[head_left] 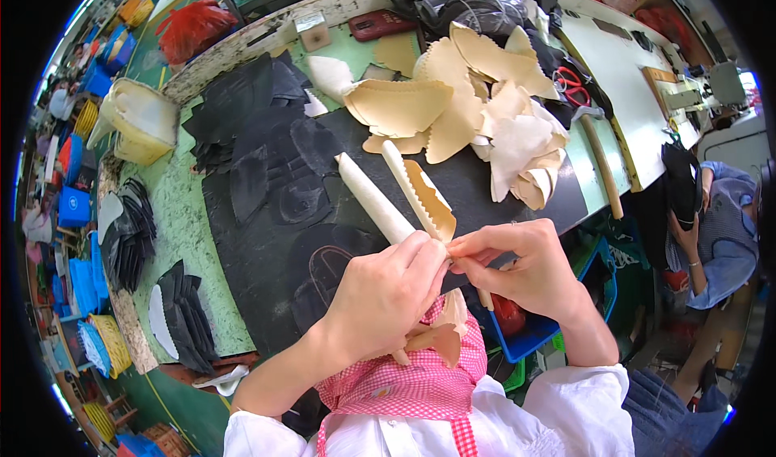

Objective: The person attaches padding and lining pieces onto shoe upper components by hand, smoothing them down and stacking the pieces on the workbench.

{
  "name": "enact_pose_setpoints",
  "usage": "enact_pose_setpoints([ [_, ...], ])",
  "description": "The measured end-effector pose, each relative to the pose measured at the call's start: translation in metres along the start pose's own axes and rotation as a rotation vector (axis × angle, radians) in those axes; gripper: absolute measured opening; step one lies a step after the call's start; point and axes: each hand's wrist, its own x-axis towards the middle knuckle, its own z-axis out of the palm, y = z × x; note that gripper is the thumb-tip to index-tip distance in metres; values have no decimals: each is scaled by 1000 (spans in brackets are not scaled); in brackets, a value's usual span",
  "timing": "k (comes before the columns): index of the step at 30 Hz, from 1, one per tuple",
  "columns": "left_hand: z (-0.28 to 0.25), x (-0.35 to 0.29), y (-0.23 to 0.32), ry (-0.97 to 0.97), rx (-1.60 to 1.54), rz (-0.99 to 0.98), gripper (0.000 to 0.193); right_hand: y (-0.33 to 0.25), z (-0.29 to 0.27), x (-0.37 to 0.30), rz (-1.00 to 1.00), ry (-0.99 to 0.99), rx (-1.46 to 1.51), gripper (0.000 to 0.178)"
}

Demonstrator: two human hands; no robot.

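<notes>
My left hand point(386, 295) and my right hand point(521, 265) together pinch a folded tan leather piece point(404, 202) with a scalloped edge. It rises from my fingers toward the far left, above a black mat point(275, 239) on the green worktable point(182, 231). More of the tan piece hangs below my hands against a pink checked apron point(404, 388). A heap of similar tan cut pieces point(469, 105) lies farther back on the mat.
Black cut pieces point(242, 109) are stacked at the back left and along the table's left edge point(133, 235). Red-handled scissors point(572, 85) and a hammer point(602, 162) lie at the right. A seated person in blue point(715, 239) is at the far right. Blue bins point(537, 336) stand below.
</notes>
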Motion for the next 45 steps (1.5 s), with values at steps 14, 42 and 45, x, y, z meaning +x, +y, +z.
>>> enact_pose_setpoints([
  [14,2,-23,-20,-70,-785,-101,20,43,-15,-28,141,120,709,7],
  [42,-9,-55,7,-165,-1501,-699,22,64,-31,-85,-107,368,-459,43],
  [45,-2,-56,5,-127,-1755,-695,22,35,-7,-76,-397,181,-444,54],
])
